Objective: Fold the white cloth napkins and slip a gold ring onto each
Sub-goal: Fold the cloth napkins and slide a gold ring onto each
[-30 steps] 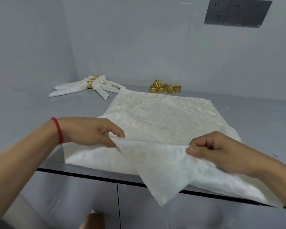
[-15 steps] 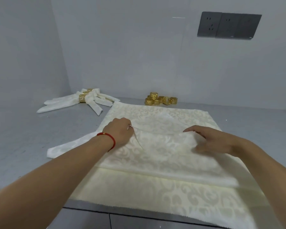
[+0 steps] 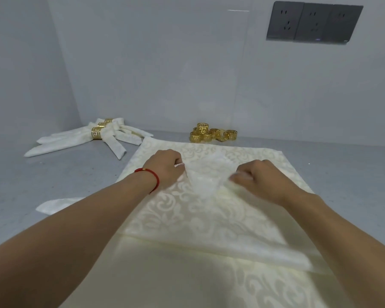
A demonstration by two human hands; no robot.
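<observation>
A white patterned napkin (image 3: 193, 221) lies spread on the grey counter, its near corner folded over toward the middle. My left hand (image 3: 165, 167), with a red string on the wrist, pinches the folded flap on its left side. My right hand (image 3: 258, 176) pinches the same flap on its right side. Between the two hands the flap's tip (image 3: 218, 161) points away from me. Loose gold rings (image 3: 211, 133) are piled at the back by the wall. Finished napkins (image 3: 80, 138), each in a gold ring (image 3: 97, 132), lie fanned at the back left.
The grey counter (image 3: 53, 174) runs to white walls at the left and back. A dark socket panel (image 3: 313, 22) is on the back wall, upper right. Another napkin's corner (image 3: 53, 204) sticks out at the left, under my left forearm.
Both hands carried the napkin's near corner away from me, from hanging over the counter's front edge to lying on the cloth's middle. The hands have come closer together.
</observation>
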